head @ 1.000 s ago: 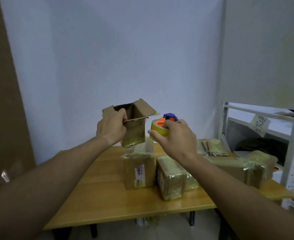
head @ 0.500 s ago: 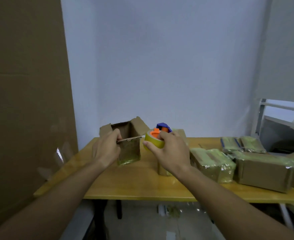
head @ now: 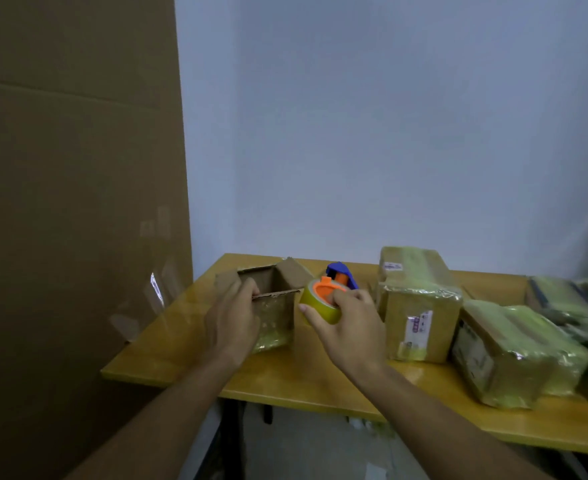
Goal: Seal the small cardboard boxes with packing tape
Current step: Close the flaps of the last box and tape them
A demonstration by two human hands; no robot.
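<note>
A small open cardboard box (head: 274,317) stands on the left part of the wooden table (head: 285,375), its top flaps up. My left hand (head: 231,320) grips its near wall at the rim. Just to the right, my right hand (head: 346,327) holds a tape dispenser (head: 323,296): a yellow tape roll on an orange hub with a blue cutter at the far side. The roll is close to the box's right wall; I cannot tell whether it touches.
Several tape-wrapped cardboard boxes (head: 419,306) (head: 514,355) line the table to the right. A tall brown cardboard sheet (head: 70,202) stands at the left, against the table's left end. The white wall is behind. The floor shows below the near table edge.
The open box has come down from mid-air onto the table's left part, both hands moving with it. The view has swung left and down.
</note>
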